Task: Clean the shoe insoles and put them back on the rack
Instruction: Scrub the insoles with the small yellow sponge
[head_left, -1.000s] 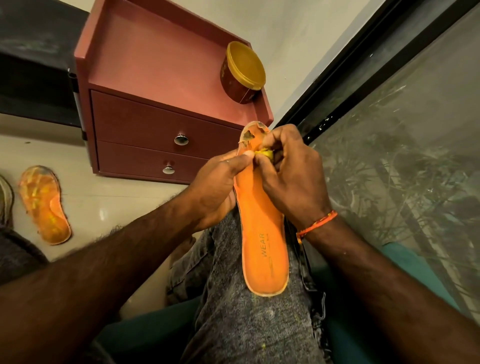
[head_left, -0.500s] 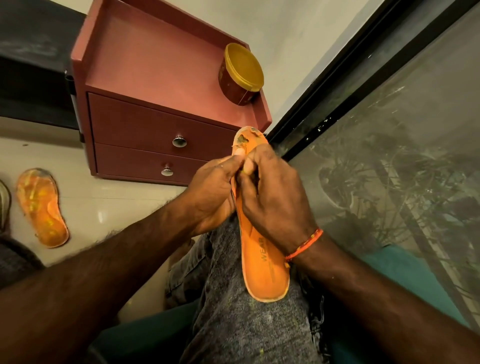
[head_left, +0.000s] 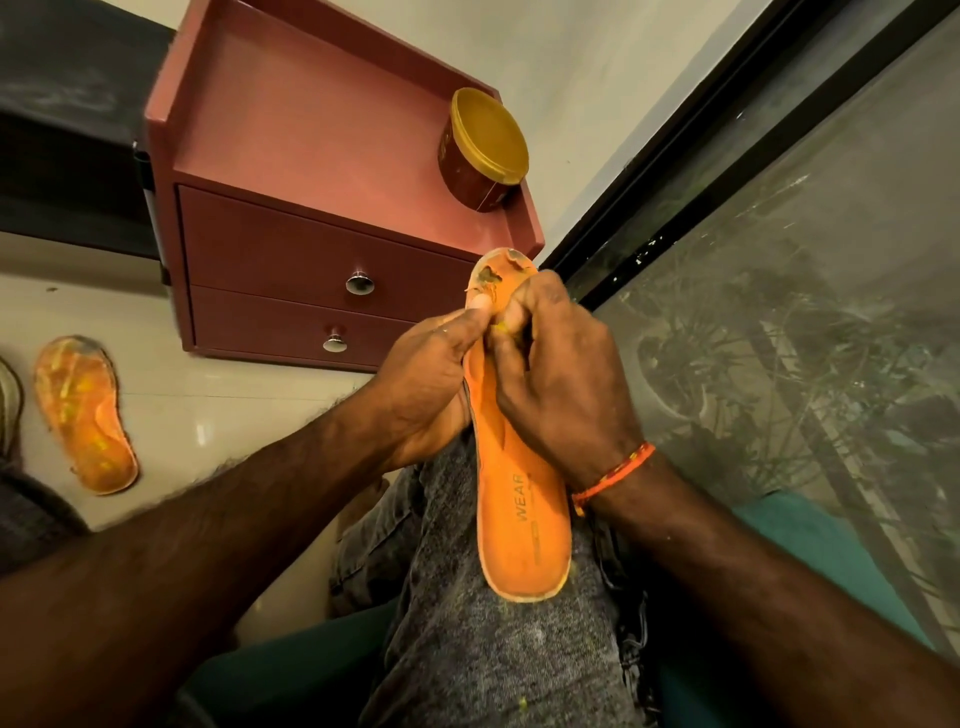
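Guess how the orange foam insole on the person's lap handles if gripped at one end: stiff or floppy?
Probably floppy: the orange foam insole bows along its length where the left hand and right hand pinch near its toe. Likely light, being thin. The toe looks fragile: its surface is worn through and its edge ragged, so pulling there may tear it.

Both bare forearms reach in from the lower edge, the left from about 7 o'clock, the right from about 5 o'clock, and the hands meet just above the middle of the view. The left hand lies knuckles up, its thumb stretched toward 1 o'clock, fingers curled underneath and out of sight. The right hand shows its back, fingers bent tightly inward toward 11 o'clock, its fingertips close against the left thumb. An orange thread band circles the right wrist. A knee in grey denim lies below the hands.
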